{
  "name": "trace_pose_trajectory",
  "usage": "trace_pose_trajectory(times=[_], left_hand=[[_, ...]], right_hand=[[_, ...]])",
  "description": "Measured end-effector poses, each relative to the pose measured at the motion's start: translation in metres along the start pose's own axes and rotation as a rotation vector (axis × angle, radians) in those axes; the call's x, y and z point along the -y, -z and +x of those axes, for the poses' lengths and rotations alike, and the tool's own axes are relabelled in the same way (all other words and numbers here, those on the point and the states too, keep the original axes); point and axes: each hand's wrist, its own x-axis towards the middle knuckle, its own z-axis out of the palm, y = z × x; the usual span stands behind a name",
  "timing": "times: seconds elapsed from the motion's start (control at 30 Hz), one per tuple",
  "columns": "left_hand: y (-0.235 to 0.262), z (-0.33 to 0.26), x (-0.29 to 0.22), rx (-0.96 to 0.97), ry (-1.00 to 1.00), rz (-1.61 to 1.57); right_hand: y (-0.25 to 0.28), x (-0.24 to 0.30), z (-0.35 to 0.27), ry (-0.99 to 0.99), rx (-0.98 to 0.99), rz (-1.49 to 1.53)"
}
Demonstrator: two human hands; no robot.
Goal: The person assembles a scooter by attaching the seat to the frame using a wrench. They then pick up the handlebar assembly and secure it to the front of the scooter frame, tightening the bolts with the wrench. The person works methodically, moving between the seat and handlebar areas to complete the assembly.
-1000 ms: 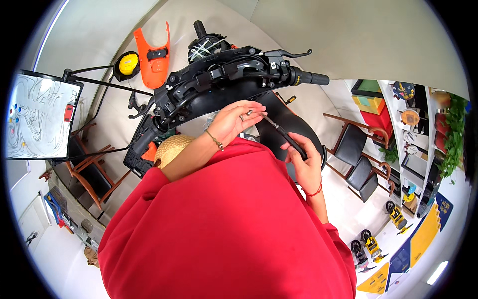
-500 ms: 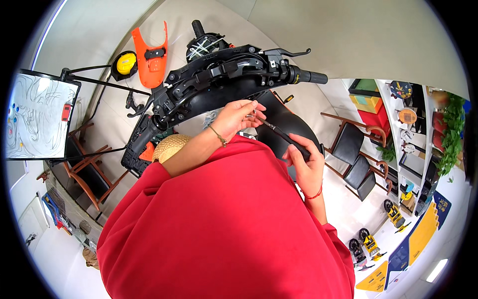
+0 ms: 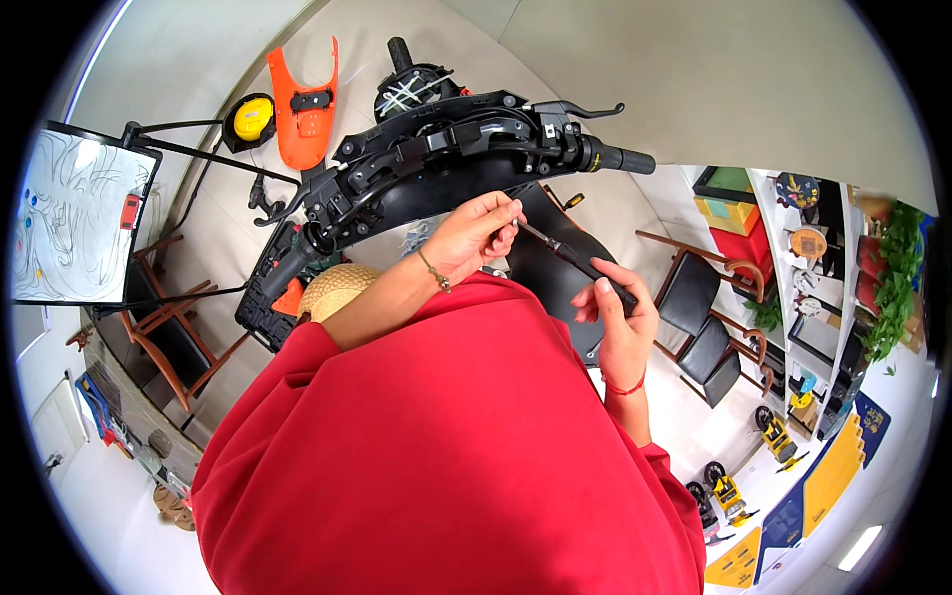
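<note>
In my right hand point(image 3: 625, 322) is a black-handled screwdriver point(image 3: 573, 258), gripped near the handle's end between thumb and fingers. Its thin metal shaft slants up and left to my left hand point(image 3: 476, 238). The left thumb and fingertips are pinched together at the screwdriver's tip; whatever small thing may be between them is hidden. Both hands are in front of my red top, above a black scooter seat point(image 3: 560, 243). Just beyond them stands the scooter's stripped handlebar assembly point(image 3: 436, 149), with black brackets and cables exposed.
An orange body panel point(image 3: 302, 124) and a yellow-and-black round thing point(image 3: 253, 119) lie on the floor at the far left. A black tool case point(image 3: 263, 307) and a straw hat point(image 3: 337, 288) are left of me. A whiteboard point(image 3: 84, 218) stands left; black chairs point(image 3: 689, 288) stand right.
My right hand has shifted slightly right and down, and its fingers have changed position on the screwdriver handle. The left hand stays at the tip. The view has tilted a little.
</note>
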Motion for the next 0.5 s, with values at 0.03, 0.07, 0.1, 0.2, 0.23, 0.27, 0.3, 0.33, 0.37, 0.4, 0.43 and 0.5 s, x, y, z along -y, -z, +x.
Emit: trace_pose_trajectory(times=[0.03,0.07,0.1,0.2,0.23,0.27,0.3,0.33,0.37,0.4,0.43,0.5], left_hand=[[-0.001,0.000,0.000,0.008,-0.005,-0.021],[0.000,0.000,0.000,0.009,-0.004,-0.021],[0.000,0.001,0.000,0.007,-0.003,-0.015],[0.003,0.002,-0.001,0.003,0.001,0.001],[0.004,0.002,-0.002,0.002,0.002,0.012],[0.003,0.003,-0.003,0.005,0.000,0.010],[0.003,0.005,-0.004,0.000,0.006,-0.004],[0.002,0.006,-0.006,-0.006,0.012,-0.019],[0.001,0.007,-0.007,-0.005,0.006,-0.021],[0.000,0.008,-0.008,-0.008,0.027,-0.068],[-0.001,0.009,-0.010,-0.010,0.047,-0.116],[-0.006,0.014,-0.011,-0.034,0.051,-0.168]], right_hand=[[0.000,0.000,0.000,0.000,0.000,-0.001],[0.001,-0.001,0.000,0.005,0.006,0.001],[0.002,-0.002,0.000,0.009,0.012,0.002],[0.004,-0.001,0.003,-0.011,0.017,-0.019],[0.004,-0.001,0.003,-0.010,0.017,-0.019],[0.003,0.000,0.004,-0.019,0.027,-0.004],[0.003,0.002,0.004,-0.027,0.038,0.011],[0.002,0.002,0.004,-0.025,0.038,0.007],[0.000,0.000,0.004,0.013,0.038,-0.045],[-0.001,-0.001,0.004,0.050,0.039,-0.097],[0.000,-0.004,0.004,0.108,0.078,-0.178],[-0.003,-0.007,0.005,0.274,0.113,-0.378]])
